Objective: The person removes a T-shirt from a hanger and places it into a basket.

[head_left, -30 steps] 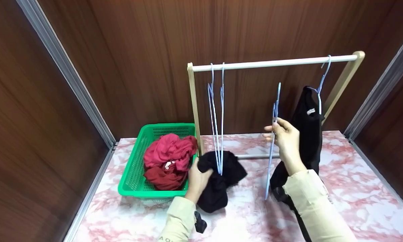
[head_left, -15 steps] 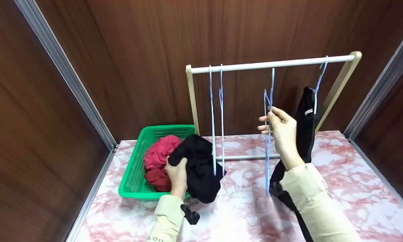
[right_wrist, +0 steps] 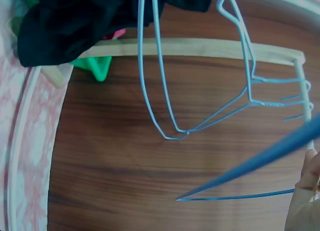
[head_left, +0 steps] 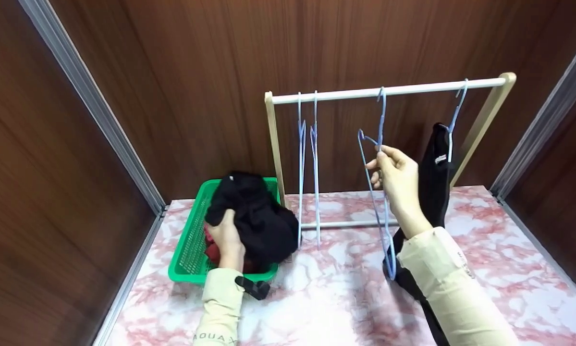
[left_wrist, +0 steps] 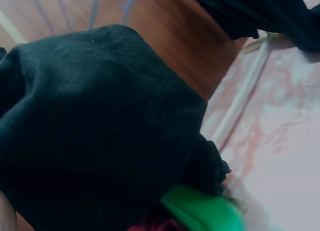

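Note:
My left hand (head_left: 227, 238) grips a bunched black garment (head_left: 263, 226) above the green basket (head_left: 184, 271), covering most of the basket's contents. The cloth's dark folds (left_wrist: 100, 126) fill much of the left wrist view. Red clothing (head_left: 212, 253) peeks out beneath it. At the rack, my right hand (head_left: 398, 185) pinches a blue wire hanger (head_left: 382, 120) near its neck. That hanger's hook is at the white rail (head_left: 340, 94). In the right wrist view, the hanger's blue wire (right_wrist: 255, 166) runs close to the camera, beside part of the hand (right_wrist: 305, 201).
Two bare blue hangers (head_left: 316, 192) hang at the rail's left end. Another black garment (head_left: 434, 197) hangs on a hanger at the right, its lower part reaching the marbled tabletop (head_left: 336, 298). Brown wood-look panels (head_left: 211, 86) enclose the back and sides.
My left hand has carried the black garment leftward from beside the basket to over it. My right hand has raised the hanger up and slightly left, bringing its hook to the rail.

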Demonstrator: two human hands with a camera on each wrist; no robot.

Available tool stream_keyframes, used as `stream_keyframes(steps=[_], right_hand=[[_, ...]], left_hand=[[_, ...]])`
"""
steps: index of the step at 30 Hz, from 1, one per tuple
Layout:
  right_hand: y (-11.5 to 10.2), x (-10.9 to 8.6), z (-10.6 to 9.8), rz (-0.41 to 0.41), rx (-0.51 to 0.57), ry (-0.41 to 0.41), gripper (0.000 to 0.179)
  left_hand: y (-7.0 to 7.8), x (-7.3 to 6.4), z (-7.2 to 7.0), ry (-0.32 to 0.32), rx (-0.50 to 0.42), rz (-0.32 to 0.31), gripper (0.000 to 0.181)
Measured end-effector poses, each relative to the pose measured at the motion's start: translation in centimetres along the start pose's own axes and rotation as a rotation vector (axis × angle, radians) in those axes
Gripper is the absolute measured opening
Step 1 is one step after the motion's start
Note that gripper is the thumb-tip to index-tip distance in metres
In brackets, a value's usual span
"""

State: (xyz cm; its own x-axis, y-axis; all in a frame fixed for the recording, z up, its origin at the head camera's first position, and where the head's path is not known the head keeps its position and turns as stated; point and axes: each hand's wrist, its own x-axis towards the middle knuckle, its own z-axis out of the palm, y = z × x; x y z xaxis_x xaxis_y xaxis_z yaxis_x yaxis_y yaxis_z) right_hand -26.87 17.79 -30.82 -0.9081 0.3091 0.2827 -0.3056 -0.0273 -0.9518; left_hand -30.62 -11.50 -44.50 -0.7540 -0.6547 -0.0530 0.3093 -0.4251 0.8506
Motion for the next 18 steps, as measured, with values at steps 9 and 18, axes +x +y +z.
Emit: stream_keyframes(steps=[9,18], right_hand=[[-0.5,0.2,0.6,-0.012,-0.101,-0.090,0.034],[-1.0,0.3,0.4,0.077,-0.095,-0.241,0.048]], left_hand=[[1.5,2.1,-1.4,0.209,-0.170,0.023,0.035],[1.8,3.8,-4.6,0.336,-0.151,0.021,0.051]])
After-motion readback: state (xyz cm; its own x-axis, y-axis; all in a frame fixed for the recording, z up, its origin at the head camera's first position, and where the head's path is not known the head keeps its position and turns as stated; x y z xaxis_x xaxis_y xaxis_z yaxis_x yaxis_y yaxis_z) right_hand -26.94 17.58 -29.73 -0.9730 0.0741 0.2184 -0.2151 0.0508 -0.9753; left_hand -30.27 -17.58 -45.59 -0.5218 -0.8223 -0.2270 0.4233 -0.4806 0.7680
